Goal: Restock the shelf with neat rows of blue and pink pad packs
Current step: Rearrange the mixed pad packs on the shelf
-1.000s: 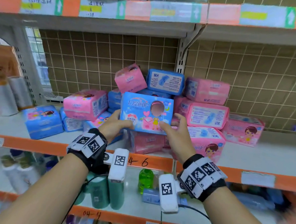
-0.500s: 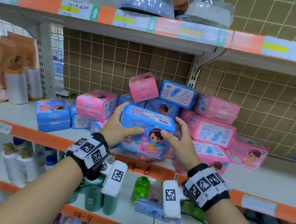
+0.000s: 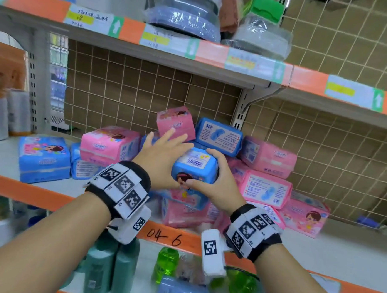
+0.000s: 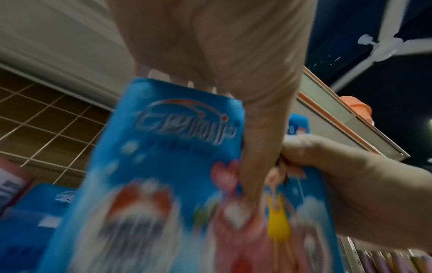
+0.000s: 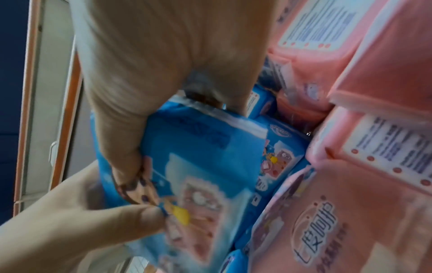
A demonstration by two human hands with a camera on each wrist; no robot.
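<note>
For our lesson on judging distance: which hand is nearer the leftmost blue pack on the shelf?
Left. The left hand rests on the held pack's left side, right of the leftmost pack; the right hand grips the held pack's other side, farther right.

My head camera looks forward and down at the shelf from close in front. Each wrist camera sits almost against the blue pack. The left one looks upward along my left hand, and the right one looks along my right hand toward the pink packs. All three views share the blue pack.
</note>
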